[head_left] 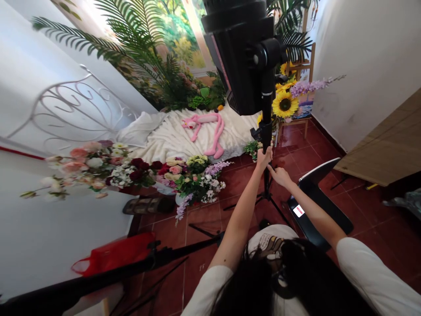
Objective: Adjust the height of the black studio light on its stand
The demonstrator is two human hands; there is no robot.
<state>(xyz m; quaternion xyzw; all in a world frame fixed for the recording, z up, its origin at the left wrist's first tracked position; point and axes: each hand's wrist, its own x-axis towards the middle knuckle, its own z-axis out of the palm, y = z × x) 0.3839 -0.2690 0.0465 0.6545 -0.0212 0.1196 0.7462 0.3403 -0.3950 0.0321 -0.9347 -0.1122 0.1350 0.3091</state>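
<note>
A black studio light (pixel 241 57) sits on top of a black light stand (pixel 267 186) right in front of me. My left hand (pixel 264 158) is wrapped round the stand's pole, just below a clamp knob (pixel 258 133). Slightly lower, on the right side of the pole, my right hand (pixel 280 177) has its fingers drawn together against the stand; the exact part under the fingertips is too small to make out. The stand's legs are spread on the red tile floor (pixel 205 219).
A bed with a cream blanket (pixel 171 134) and a pink plush toy (pixel 215 131) lies ahead. Flowers (pixel 197 177) stand before it, sunflowers (pixel 285 104) behind the stand. A black chair (pixel 324 210) is at right; another black stand (pixel 115 278) and red bag (pixel 121 254) are left.
</note>
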